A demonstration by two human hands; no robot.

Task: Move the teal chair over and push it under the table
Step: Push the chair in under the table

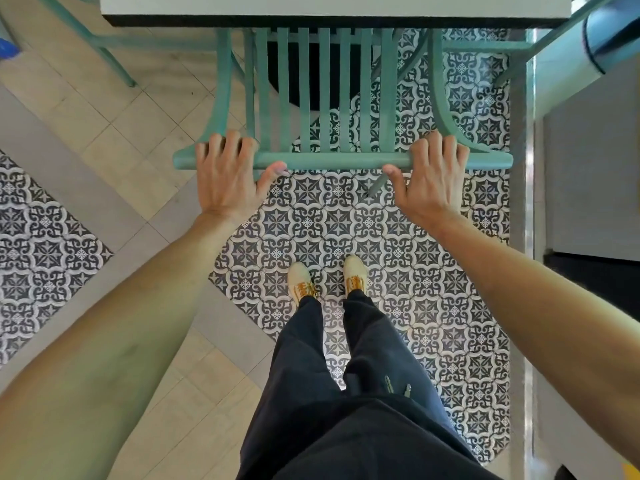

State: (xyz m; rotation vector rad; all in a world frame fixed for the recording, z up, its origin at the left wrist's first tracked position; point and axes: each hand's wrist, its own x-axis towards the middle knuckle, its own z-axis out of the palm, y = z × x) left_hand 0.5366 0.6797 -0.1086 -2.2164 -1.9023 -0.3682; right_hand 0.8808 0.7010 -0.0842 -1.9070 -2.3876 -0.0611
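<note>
The teal chair (332,160) stands straight ahead of me, seen from above, with its slatted back and top rail nearest to me. Its seat is tucked beneath the white table (332,8) with a dark edge at the top of the view. My left hand (227,174) grips the left part of the top rail, fingers over it and thumb below. My right hand (431,174) holds the right part of the same rail in the same way. The chair's front legs are hidden under the table.
A second teal chair (104,43) stands at the upper left beside the table. A glass partition with a metal post (528,168) runs down the right side. Patterned dark-and-white tiles (346,230) lie underfoot, beige tiles to the left. My feet (325,278) stand behind the chair.
</note>
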